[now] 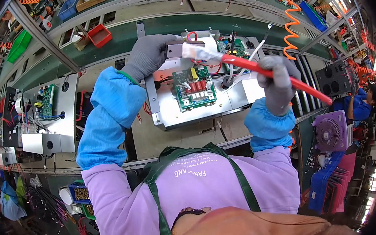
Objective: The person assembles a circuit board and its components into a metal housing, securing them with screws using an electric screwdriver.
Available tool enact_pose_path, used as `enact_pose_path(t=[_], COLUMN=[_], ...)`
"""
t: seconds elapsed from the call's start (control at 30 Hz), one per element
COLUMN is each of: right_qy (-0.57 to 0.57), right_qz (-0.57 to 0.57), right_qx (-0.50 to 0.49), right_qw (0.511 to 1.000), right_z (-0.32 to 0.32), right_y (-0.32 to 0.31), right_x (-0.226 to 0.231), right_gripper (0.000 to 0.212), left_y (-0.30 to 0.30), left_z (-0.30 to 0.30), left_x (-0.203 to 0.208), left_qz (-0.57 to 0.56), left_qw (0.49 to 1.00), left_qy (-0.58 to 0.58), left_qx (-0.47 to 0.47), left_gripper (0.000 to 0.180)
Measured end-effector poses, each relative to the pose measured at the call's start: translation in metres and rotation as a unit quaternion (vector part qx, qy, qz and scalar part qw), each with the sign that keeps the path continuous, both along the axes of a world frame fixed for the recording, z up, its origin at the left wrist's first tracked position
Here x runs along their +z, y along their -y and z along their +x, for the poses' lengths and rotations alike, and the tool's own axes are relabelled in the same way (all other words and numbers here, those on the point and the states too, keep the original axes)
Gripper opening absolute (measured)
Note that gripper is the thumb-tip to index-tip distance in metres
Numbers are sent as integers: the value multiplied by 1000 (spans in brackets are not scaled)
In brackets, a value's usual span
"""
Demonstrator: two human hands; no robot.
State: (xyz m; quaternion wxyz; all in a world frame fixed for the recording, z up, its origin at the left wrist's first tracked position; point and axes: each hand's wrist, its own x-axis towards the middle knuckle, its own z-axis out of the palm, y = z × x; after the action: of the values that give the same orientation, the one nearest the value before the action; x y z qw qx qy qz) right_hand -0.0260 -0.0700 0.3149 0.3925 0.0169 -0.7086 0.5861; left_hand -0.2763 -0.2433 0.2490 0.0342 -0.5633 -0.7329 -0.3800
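My left hand (149, 54), in a grey glove, grips a small dark grey metal plate (174, 53) with holes by its left end. In my right hand (279, 81), also gloved in grey, is a brush (250, 63) with a long red handle, held slantwise. Its whitish head reaches the plate's right part; whether it touches cannot be told. Below both hands lies an open silver metal chassis (164, 110). Inside it sits a green circuit board (195, 89) with red and yellow parts. A white cable (260, 43) sticks up from the chassis near my right hand.
Another open metal unit (69, 104) stands to the left. A red bin (100, 35) is beyond my left hand. An orange coiled hose (291, 21) hangs at the right, above metal rollers (303, 72). A purple fan (331, 132) and another person (354, 107) are farther right.
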Motion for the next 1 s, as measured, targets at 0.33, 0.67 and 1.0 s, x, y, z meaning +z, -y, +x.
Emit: enact_pose_path(t=[0.33, 0.67, 1.0], right_qy=[-24, -75, -102], right_qz=[314, 419, 432], right_qx=[-82, -107, -142], right_qw=[946, 899, 885], right_z=[-19, -21, -24], right_y=[38, 50, 49], right_x=[13, 14, 8], right_gripper=[7, 12, 10], left_y=[-1, 0, -2], left_z=[1, -1, -1], left_x=[0, 1, 4], left_qz=[-35, -35, -111], left_qw=[999, 999, 993], left_qy=[4, -7, -3], left_qx=[20, 25, 49], left_gripper=[29, 27, 42])
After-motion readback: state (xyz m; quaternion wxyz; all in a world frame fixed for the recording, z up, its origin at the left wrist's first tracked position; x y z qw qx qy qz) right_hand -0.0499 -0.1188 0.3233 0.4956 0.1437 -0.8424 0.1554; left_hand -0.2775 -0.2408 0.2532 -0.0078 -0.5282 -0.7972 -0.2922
